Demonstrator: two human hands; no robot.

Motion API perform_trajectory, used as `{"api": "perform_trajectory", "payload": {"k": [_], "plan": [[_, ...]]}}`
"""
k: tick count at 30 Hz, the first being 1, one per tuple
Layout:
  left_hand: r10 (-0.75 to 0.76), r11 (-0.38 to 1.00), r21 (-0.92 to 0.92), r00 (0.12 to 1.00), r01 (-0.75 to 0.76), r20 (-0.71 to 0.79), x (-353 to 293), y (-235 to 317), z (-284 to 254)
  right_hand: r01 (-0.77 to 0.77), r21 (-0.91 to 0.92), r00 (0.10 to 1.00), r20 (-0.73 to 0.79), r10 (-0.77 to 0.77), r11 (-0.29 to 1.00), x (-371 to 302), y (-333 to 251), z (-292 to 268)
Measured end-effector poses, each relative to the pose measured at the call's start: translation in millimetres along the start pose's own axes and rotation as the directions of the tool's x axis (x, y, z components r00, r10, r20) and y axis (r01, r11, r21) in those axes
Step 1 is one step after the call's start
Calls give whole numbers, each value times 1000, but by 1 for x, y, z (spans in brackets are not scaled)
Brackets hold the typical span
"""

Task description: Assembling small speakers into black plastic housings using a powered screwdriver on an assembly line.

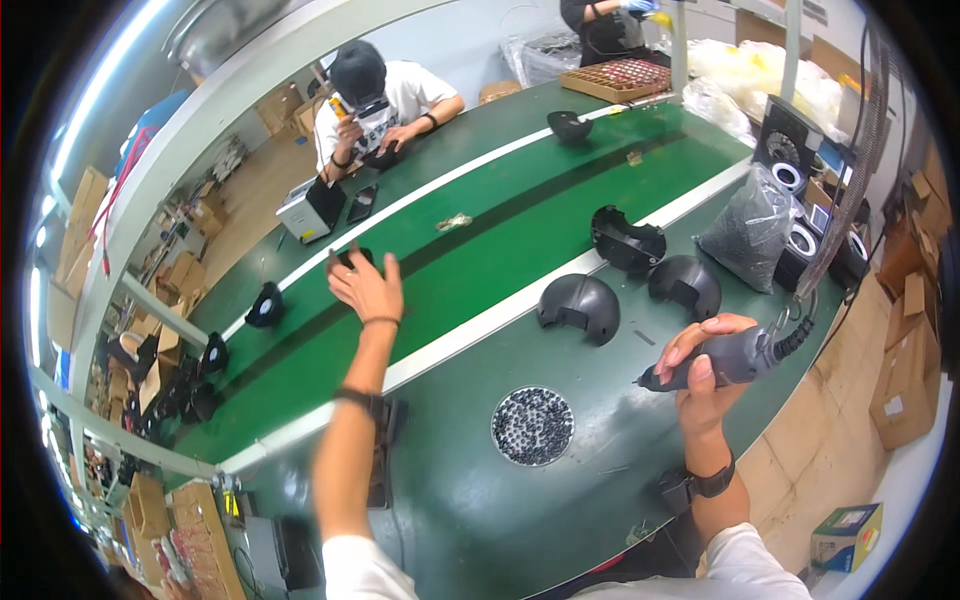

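My right hand [705,385] is wrapped round a dark grey electric screwdriver [735,360], whose tip points left over the bench. My left hand [368,292] reaches out over the green belt with its fingers spread. Just beyond those fingers is a small black part [352,257], partly hidden; whether I touch it, I cannot tell. On the bench, left of the screwdriver, lie a black rounded shell [592,300], a second shell [688,283] and an open black housing [625,240]. A round dish of small dark screws [533,393] sits nearer to me.
Across the belt [520,215] a person [385,105] works with a yellow-and-black tool. More black shells [265,305] lie along the belt. A bag of dark small parts [750,235] stands at right beside black units with white rings [800,240]. The screwdriver's cord [800,335] hangs from above.
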State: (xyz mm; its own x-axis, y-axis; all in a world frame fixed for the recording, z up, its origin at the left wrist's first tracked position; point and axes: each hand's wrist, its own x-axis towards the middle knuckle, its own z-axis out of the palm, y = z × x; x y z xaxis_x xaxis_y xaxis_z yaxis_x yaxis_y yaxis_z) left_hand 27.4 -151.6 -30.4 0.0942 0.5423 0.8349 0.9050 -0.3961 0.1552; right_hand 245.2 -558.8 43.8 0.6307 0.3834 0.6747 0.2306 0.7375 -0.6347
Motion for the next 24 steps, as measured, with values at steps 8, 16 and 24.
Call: {"api": "perform_trajectory", "payload": {"k": [8,16,24], "plan": [[836,518,-735,440,-438,326,-53,210,-114,39,17,998,-51,-38,999,-1,-8,0],[576,813,-446,412,-374,706,0,196,-44,48,14,998,-39,-47,999,-7,7,-7],[815,575,-682,390,-452,428,-39,307,-36,95,-23,995,-35,-95,995,-3,2,-14]]}}
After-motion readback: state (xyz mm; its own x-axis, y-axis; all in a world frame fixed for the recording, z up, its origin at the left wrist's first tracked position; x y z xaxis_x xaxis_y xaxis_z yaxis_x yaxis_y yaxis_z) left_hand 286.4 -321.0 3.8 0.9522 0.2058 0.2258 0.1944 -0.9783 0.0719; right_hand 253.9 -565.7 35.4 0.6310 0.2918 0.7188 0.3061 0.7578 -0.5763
